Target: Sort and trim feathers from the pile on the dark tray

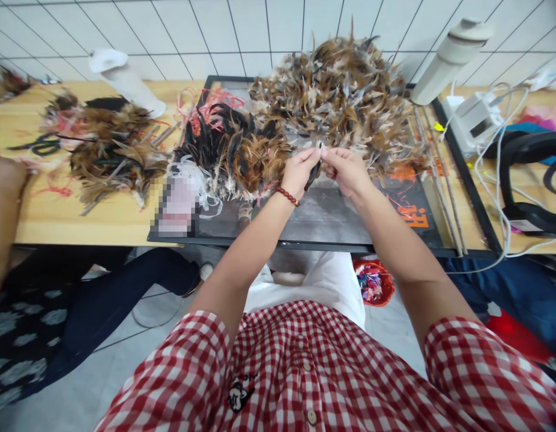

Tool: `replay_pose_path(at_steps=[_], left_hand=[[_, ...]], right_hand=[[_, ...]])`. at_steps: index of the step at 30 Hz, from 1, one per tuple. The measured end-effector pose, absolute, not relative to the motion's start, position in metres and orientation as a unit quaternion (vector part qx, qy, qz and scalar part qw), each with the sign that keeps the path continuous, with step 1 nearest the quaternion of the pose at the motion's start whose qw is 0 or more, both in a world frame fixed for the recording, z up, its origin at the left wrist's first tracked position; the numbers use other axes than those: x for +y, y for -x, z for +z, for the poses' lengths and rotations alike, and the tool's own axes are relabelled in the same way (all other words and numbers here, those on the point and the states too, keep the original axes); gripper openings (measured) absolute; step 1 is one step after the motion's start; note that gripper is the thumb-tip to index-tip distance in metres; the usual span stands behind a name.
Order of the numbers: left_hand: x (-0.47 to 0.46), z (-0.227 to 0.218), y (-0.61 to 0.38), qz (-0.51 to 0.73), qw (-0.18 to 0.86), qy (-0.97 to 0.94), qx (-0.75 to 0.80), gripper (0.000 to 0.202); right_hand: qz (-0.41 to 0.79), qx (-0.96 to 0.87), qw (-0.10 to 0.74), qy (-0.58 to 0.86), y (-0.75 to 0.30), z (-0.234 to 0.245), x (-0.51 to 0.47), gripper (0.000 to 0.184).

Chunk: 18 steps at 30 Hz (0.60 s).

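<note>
My left hand, with a red bead bracelet on its wrist, and my right hand meet fingertip to fingertip over a dark board. Both are closed in a pinch on a small dark feather, whose lower part hangs down between them. Just behind the right hand rises a big heap of brown and grey feathers. Left of my left hand lies a bunch of black and ginger feathers. White ribbon strips are loose at that bunch's left end.
A blurred-out rectangle covers something on the board's left. Thin sticks lie along its right side. White bottles stand at the back. A charger with cables is at right, a second feather pile at left, beside another person's arm.
</note>
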State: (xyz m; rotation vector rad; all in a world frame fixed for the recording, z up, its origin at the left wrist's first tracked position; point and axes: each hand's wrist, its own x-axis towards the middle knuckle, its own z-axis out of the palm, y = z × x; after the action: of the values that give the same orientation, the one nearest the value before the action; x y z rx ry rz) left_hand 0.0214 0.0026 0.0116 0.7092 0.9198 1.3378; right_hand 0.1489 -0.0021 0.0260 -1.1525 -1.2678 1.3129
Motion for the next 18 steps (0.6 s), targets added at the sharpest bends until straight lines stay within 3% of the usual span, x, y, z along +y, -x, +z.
replay_pose_path(at_steps=[4,8,10,14,16,18], left_hand=[[0.001,0.016,-0.018,0.584,0.638,-0.308,0.397,0.015],[0.009,0.016,-0.011,0.635,0.595,-0.285,0.401,0.023],[0.013,0.014,-0.008,0.651,0.573,-0.280,0.411,0.026],[0.018,0.012,-0.007,0.666,0.543,-0.280,0.427,0.029],[0.017,0.013,-0.008,0.665,0.535,-0.285,0.435,0.028],[0.016,0.015,-0.009,0.662,0.530,-0.290,0.444,0.028]], right_hand=[[0.484,-0.555,0.472,0.485,-0.155,0.015,0.006,0.060],[0.262,-0.671,0.452,0.526,-0.164,0.004,0.013,0.042],[0.143,-0.753,0.368,0.527,-0.163,0.003,0.010,0.026],[0.029,-0.828,0.178,0.532,-0.155,0.004,0.001,0.039],[0.023,-0.814,0.174,0.553,-0.153,0.002,0.003,0.034],[0.038,-0.791,0.228,0.566,-0.157,0.000,0.008,0.031]])
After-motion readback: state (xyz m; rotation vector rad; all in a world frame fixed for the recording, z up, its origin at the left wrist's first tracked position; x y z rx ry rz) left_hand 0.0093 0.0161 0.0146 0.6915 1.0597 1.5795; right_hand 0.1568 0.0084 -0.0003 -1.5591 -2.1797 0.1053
